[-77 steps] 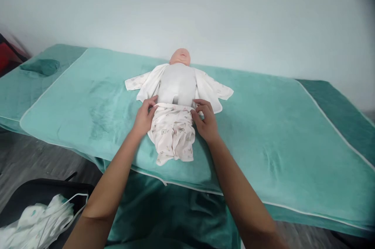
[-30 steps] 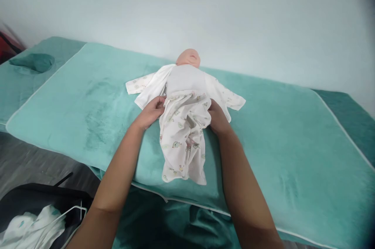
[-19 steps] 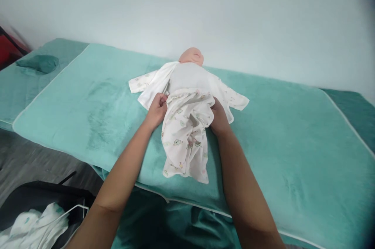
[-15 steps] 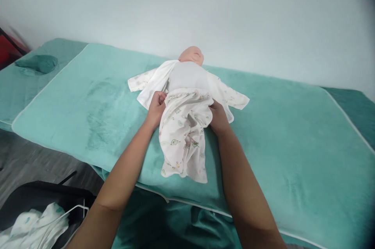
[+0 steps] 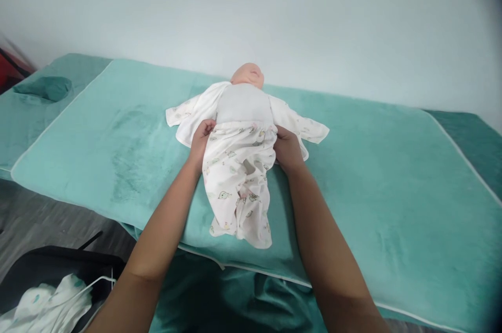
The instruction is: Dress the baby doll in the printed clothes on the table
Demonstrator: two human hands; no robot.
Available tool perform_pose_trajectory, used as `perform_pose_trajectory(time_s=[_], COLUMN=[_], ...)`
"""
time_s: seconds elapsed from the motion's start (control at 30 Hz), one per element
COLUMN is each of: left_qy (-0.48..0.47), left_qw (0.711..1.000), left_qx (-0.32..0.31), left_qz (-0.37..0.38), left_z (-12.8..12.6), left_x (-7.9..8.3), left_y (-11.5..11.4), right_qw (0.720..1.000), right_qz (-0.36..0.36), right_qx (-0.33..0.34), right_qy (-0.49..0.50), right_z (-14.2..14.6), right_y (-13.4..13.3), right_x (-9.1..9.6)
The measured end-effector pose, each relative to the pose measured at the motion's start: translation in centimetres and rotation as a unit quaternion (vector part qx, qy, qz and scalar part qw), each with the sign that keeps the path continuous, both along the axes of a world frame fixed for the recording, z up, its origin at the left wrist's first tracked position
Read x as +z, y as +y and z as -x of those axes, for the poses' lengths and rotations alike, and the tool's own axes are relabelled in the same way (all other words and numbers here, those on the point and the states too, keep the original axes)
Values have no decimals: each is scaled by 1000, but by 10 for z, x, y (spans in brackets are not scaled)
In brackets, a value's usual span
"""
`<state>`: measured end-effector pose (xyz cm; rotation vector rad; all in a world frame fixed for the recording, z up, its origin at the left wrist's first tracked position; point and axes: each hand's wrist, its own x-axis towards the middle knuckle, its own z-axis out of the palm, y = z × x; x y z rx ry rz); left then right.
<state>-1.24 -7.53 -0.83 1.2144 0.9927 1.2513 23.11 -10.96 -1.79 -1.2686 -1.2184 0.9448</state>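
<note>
**Close on Both Sides**

The fingers of our left hand are curled in at one top corner of the pants. They look to be pinching the edge of the waistband. The fingers of our right hand go in behind the other top corner, so we cannot tell if they pinch or just touch.

The pants lie right between our hands, on the front of the doll. Both hands are about as near to them. The long way of the pants runs from the waistband, up between our fingers, down toward us to the leg ends. The legs are full of folds, and we cannot tell what is inside.

Past the waistband we see the doll's pale tummy, with the shirt open around it and its sleeves spread out. The head is farthest off, near the wall. The doll lies across the green bed. Down on our left is a black chair with a white cloth on it.
</note>
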Motion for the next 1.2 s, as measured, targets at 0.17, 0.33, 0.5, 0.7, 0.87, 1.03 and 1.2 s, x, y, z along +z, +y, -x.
perform_pose_trajectory(time_s=[0.17, 0.33, 0.5, 0.7, 0.87, 1.03, 1.2], left_qy=[-22, -53, -98, -47, -17, 50, 106], left_qw=[999, 997, 994, 998, 999, 992, 983], left_qx=[-7, 23, 6, 7, -7, -9, -13], left_qz=[36, 46, 51, 34, -29, -115, -152], left_z=[6, 6, 6, 5, 6, 10, 12], left_x=[3, 7, 11, 15, 11, 6, 7], left_y=[-6, -10, -13, -16, -16, -13, 1], right_qw=[1000, 997, 994, 996, 990, 988, 991], right_qz=[5, -32, -41, -21, 5, 4, -64], right_qx=[4, -66, -88, -84, -122, -123, -114], right_qy=[21, 33, 54, -8, -75, -91, -37], right_z=[-1, 5, 7, 4, 3, 4, 9], right_y=[0, -2, -2, 1, 4, 3, -5], right_x=[-4, -2, -1, -6, -6, -6, 5])
